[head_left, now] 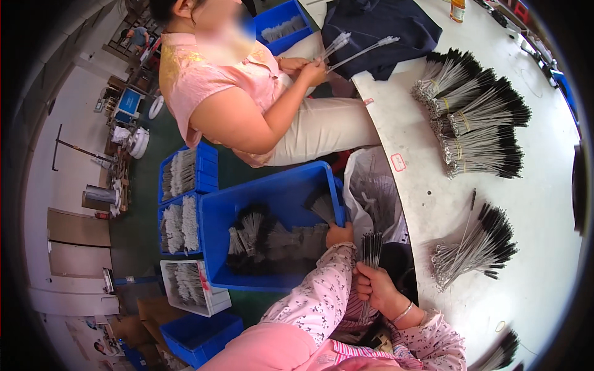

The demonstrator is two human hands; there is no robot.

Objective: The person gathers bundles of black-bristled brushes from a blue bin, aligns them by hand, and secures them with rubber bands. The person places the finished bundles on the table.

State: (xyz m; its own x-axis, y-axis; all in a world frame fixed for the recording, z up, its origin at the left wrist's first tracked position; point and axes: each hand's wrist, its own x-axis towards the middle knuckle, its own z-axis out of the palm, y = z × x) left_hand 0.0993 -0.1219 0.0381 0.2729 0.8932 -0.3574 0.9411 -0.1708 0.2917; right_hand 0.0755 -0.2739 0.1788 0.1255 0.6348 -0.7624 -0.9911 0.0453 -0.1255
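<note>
My left hand (340, 234) reaches across to the right end of a large blue bin (266, 179) and is closed on its rim; some of its fingers are hidden. Bundles of black-bristled wire brushes (250, 230) lie inside that bin. In front of me, my right hand (378, 288) is wrapped round a bunch of thin wire brushes (371, 247), held upright with the black bristles on top. A loose pile of similar brushes (476, 247) rests on the white table to the right of this hand.
Several banded brush bundles (473, 114) lie farther back on the table (427, 216). A white sack (377, 198) stands between bin and table. A co-worker (241, 105) sits opposite, holding white-tipped brushes. Blue bins (201, 340) and a white bin (219, 300) stand at left.
</note>
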